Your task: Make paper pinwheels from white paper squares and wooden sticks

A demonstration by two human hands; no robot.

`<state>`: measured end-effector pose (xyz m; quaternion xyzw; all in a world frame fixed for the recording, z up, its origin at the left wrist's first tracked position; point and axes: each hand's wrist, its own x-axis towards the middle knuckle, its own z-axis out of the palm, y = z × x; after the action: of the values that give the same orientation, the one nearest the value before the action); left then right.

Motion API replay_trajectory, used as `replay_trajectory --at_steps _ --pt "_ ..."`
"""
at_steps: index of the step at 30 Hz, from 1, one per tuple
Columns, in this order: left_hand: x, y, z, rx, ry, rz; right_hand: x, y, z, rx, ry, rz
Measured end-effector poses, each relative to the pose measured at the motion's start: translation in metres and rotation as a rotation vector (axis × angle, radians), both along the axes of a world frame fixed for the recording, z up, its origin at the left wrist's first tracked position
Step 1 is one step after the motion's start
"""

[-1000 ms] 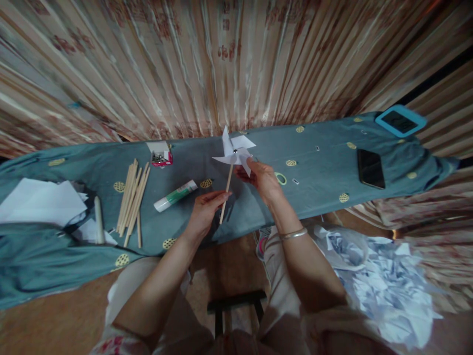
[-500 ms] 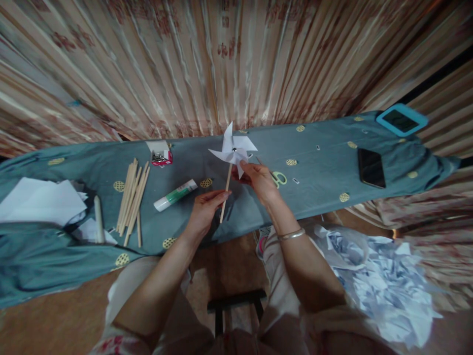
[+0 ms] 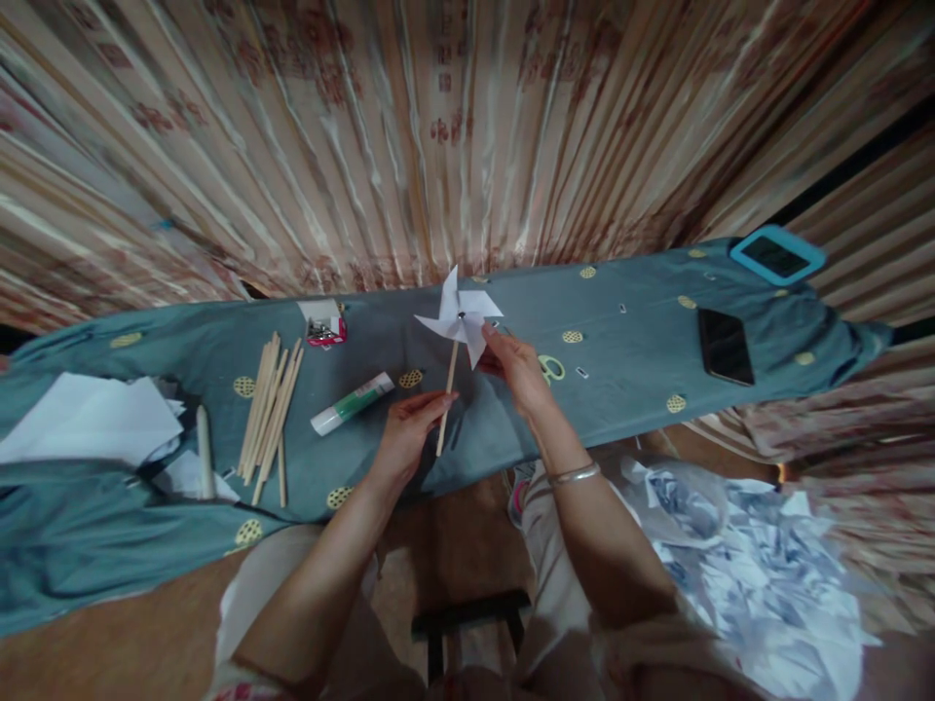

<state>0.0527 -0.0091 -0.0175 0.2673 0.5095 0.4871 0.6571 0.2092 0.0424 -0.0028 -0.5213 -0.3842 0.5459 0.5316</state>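
Pinching a wooden stick [image 3: 452, 365], the left hand [image 3: 409, 428] holds a white paper pinwheel [image 3: 463, 326] over the patterned cloth [image 3: 635, 365]. The right hand's [image 3: 515, 365] fingertips meet its five-o'clock blade; whether they clasp it, I cannot tell. Around the pinwheel lie a yellow-green scissor handle [image 3: 556, 359] at four o'clock, a phone [image 3: 726, 346] at three, a green-and-white tube [image 3: 352, 402] and loose rods [image 3: 270, 419] at eight, a red box [image 3: 326, 332] at nine.

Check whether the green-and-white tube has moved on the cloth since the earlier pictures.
No: the green-and-white tube lies just left of the same printed yellow oval; only the camera's view has shifted slightly.
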Motion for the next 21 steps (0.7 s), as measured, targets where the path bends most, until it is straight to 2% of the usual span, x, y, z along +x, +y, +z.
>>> replay_trajectory --at_steps 4,8,16,21 --pt "0.001 -0.003 -0.001 -0.004 0.027 -0.035 0.002 0.009 -0.001 -0.018 0.150 -0.166" --pt "0.005 -0.008 -0.003 -0.029 0.020 -0.080 0.007 0.017 -0.001 0.000 0.232 -0.257" --pt "0.007 -0.011 -0.005 -0.053 0.007 -0.102 0.013 0.022 0.003 0.019 0.280 -0.398" --pt "0.007 -0.009 -0.003 -0.053 0.010 -0.092 0.012 0.022 0.004 0.024 0.275 -0.386"
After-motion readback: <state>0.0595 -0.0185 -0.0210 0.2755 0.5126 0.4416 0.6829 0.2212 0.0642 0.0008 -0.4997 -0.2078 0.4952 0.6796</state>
